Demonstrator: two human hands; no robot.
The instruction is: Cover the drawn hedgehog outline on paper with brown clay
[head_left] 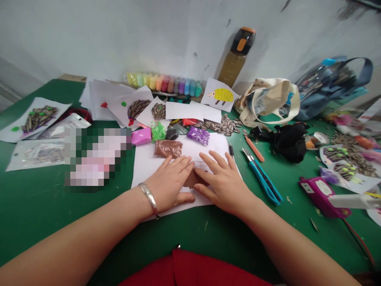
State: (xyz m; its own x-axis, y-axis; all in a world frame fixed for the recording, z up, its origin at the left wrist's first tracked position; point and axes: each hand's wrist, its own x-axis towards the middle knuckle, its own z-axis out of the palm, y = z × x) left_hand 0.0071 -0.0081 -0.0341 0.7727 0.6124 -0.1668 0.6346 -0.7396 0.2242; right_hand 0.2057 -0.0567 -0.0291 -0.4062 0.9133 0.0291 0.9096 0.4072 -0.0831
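Brown clay lies between left hand and right hand, both spread flat on white paper, gripping nothing

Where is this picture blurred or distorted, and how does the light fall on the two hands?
In the head view the light is soft, with faint shadows under the left hand and right hand on the white paper sheet; a pixelated block hides something on the green table; the white plastic tool at the right edge is smeared; the wide lens tilts the amber drinking bottle.
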